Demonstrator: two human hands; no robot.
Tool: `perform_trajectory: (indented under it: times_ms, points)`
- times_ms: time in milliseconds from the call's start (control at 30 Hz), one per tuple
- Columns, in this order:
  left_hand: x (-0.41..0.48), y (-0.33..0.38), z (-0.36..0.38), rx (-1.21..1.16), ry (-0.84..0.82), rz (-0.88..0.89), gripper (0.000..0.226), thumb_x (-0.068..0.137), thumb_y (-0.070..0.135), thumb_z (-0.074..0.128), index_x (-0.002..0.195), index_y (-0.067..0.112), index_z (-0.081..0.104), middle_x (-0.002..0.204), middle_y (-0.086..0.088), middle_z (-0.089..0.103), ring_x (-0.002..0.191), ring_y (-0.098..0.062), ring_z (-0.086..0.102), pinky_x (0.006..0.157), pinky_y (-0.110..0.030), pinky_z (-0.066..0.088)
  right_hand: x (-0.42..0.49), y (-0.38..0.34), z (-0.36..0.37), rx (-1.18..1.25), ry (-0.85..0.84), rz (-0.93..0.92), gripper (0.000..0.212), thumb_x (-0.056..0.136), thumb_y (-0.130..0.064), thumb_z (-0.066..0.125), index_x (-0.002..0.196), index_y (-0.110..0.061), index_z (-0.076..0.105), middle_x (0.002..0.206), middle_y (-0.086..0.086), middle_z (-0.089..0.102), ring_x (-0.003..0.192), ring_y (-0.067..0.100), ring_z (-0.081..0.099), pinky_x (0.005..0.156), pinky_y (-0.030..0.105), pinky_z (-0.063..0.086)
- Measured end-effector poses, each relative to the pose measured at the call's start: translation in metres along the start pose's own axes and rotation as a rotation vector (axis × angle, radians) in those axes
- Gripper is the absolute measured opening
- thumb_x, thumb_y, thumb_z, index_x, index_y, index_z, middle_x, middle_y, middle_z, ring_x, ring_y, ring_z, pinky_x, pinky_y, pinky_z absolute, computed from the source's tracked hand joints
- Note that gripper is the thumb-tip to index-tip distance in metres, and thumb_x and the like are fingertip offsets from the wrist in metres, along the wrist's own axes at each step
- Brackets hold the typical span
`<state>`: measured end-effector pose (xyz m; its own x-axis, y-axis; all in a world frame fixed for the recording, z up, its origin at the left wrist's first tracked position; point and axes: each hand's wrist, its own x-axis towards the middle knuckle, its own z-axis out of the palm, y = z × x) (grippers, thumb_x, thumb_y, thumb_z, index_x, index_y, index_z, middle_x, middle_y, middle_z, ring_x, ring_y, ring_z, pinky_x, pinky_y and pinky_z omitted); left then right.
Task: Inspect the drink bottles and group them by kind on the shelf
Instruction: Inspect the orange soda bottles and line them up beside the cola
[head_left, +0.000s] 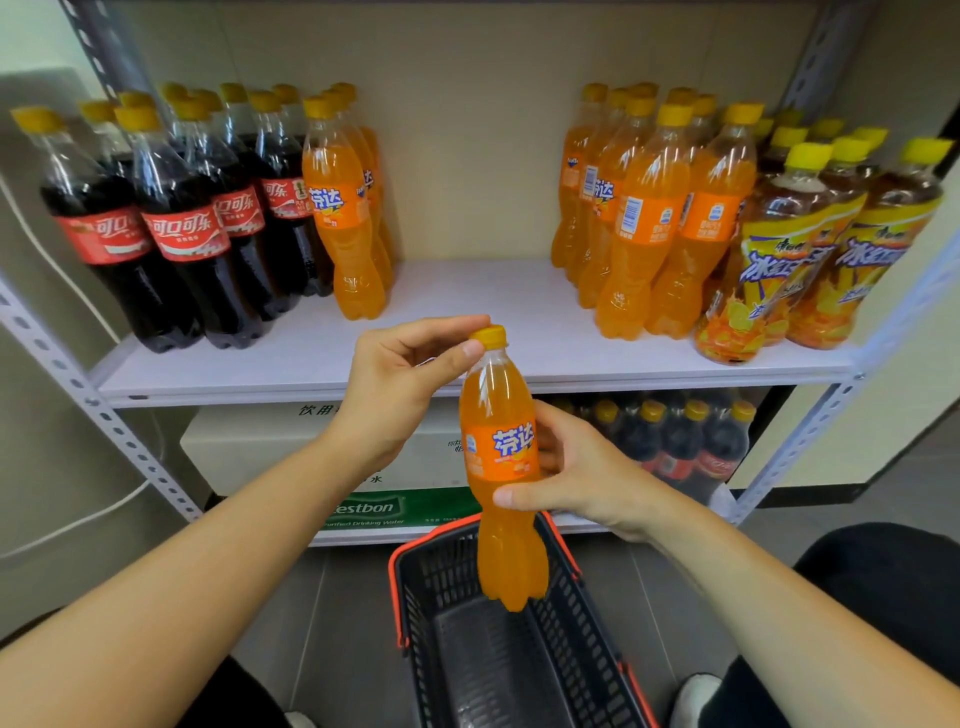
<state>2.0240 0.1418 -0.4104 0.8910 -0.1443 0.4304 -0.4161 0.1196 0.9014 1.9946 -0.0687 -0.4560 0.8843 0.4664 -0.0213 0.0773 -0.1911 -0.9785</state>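
The left hand (400, 384) pinches the cap and the right hand (576, 467) grips the middle of an orange soda bottle (501, 467), held upright above the basket (519, 649), near the shelf (467, 332). Sorting looks well along; cola bottles (171, 228) stand far left, tea bottles (810, 249) far right; but orange soda sits in two clusters, one beside the cola (345, 218), a larger one at right (644, 218), so joining them seems to remain.
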Motion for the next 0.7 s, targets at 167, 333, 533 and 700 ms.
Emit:
perform_trajectory:
  times_ms: [167,333,533,700]
  points:
    - [0.003,0.001,0.0,0.038,0.047,-0.015,0.03,0.083,0.018,0.074,0.113,0.019,0.075,0.108,0.001,0.078,0.104,-0.018,0.074,0.086,-0.027,0.059,0.002,0.001,0.002,0.09,-0.016,0.019,0.071,0.077,-0.011,0.087,0.139,-0.021,0.053,0.125,0.004,0.072,0.113,0.021,0.071,0.097,0.045,0.058]
    - [-0.001,0.001,0.002,0.09,-0.146,-0.102,0.057,0.084,0.016,0.072,0.139,0.022,0.059,0.128,0.006,0.071,0.123,-0.014,0.065,0.092,-0.029,0.056,0.007,-0.007,-0.002,0.226,0.079,-0.016,0.061,0.077,-0.023,0.085,0.132,-0.021,0.06,0.119,0.005,0.075,0.11,0.024,0.072,0.087,0.041,0.06]
    - [-0.012,0.007,0.004,0.17,-0.289,-0.153,0.075,0.083,0.015,0.074,0.151,0.027,0.044,0.143,0.011,0.06,0.117,-0.019,0.068,0.089,-0.037,0.061,0.013,-0.024,-0.013,0.359,0.203,-0.03,0.063,0.076,-0.042,0.081,0.13,-0.018,0.061,0.116,0.01,0.075,0.105,0.03,0.074,0.085,0.049,0.062]
    - [-0.023,0.009,0.003,0.257,-0.372,-0.2,0.083,0.079,0.021,0.08,0.151,0.038,0.042,0.146,0.012,0.055,0.109,-0.018,0.071,0.084,-0.033,0.061,0.02,-0.035,-0.021,0.443,0.306,-0.029,0.057,0.081,-0.044,0.073,0.129,-0.016,0.061,0.118,0.011,0.075,0.106,0.031,0.074,0.084,0.05,0.062]
